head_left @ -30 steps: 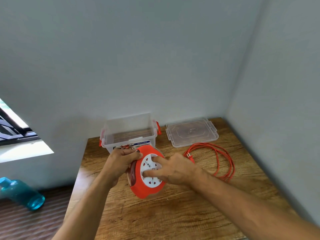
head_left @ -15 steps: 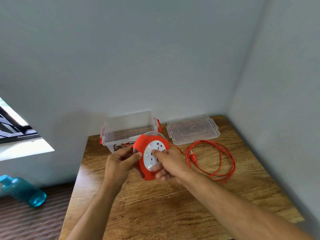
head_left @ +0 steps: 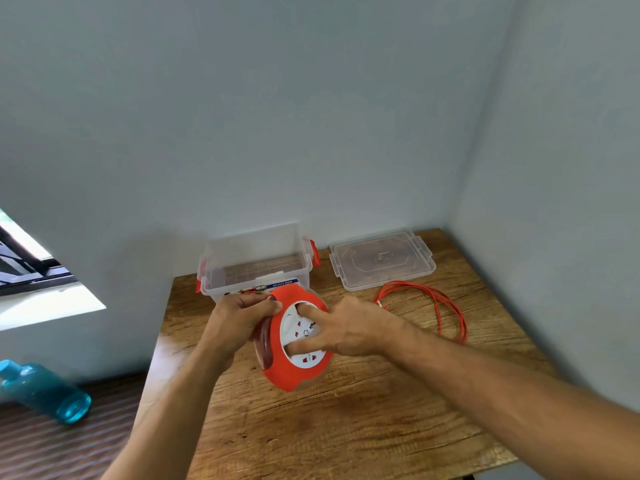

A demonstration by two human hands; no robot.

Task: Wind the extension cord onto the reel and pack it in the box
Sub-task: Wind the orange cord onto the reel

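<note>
An orange cord reel (head_left: 289, 370) with a white socket face is held upright above the wooden table (head_left: 346, 427). My left hand (head_left: 239, 322) grips its left rim from behind. My right hand (head_left: 349, 329) lies on the white face with fingers pressed into it. The loose orange extension cord (head_left: 446, 306) lies coiled on the table to the right, running under my right hand toward the reel. A clear plastic box (head_left: 256, 261) with red latches stands open just behind the reel.
The box's clear lid (head_left: 381, 259) lies flat at the back right, beside the cord. Grey walls close the table at the back and right. A blue bottle (head_left: 45, 391) lies on the floor to the left, below a window.
The reel has tilted and dropped slightly toward me, and my right-hand fingers have shifted round on the white face. The cord coil on the table looks a little smaller.
</note>
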